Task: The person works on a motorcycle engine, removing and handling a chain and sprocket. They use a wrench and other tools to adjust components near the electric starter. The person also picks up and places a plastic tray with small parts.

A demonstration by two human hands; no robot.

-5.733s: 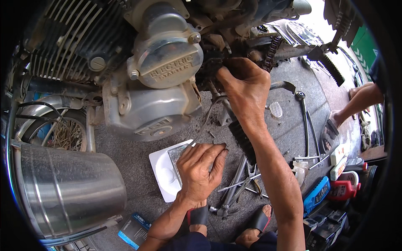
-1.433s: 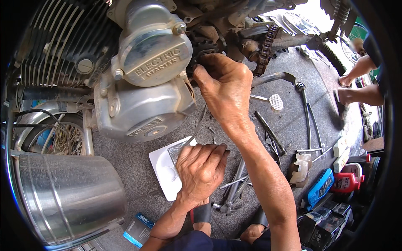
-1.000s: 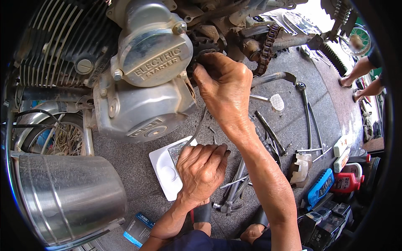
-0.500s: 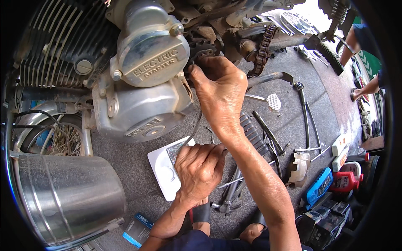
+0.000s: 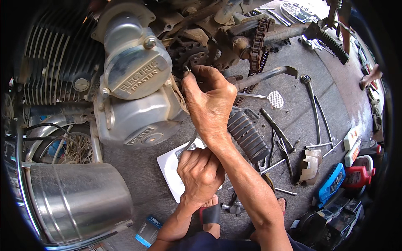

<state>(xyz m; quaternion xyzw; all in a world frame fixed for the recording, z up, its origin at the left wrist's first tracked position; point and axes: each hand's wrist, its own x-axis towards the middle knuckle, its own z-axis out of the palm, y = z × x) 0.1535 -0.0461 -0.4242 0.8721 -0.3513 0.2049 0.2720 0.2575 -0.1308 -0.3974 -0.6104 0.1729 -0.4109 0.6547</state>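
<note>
White tray [image 5: 169,170] part. behind hands [image 5: 201,173], dk sprocket [image 5: 187,52] above, tools [image 5: 276,129] R

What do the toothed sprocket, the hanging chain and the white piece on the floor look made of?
Sprocket: probably steel, dark and grimy, with toothed edge. Chain: likely steel, brownish, rusty or greasy, with linked plates. White piece: perhaps plastic or coated card, judging by its smooth, even surface.

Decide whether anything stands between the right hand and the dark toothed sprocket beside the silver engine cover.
Nothing visible does: the right hand is close below the sprocket; whether they touch cannot be told.
</note>
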